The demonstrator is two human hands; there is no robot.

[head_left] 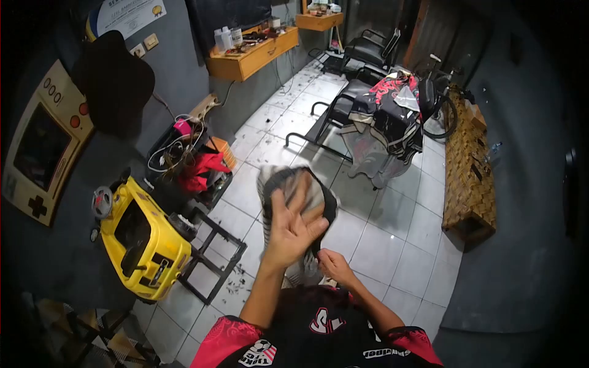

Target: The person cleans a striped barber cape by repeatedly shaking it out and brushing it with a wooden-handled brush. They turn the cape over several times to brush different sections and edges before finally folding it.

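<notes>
A grey-and-white striped cloth with a black band hangs in front of my chest, part of it falling between my arms. My left hand is raised over it with fingers spread, their tips smeared by motion against the pale fabric. Lower down and to the right, my right hand is closed on the black edge of the cloth.
A yellow toy car stands at left beside a black metal frame. Ahead is a barber chair draped with clothes. A woven box lines the right wall. Dark hair clippings lie on the tiled floor.
</notes>
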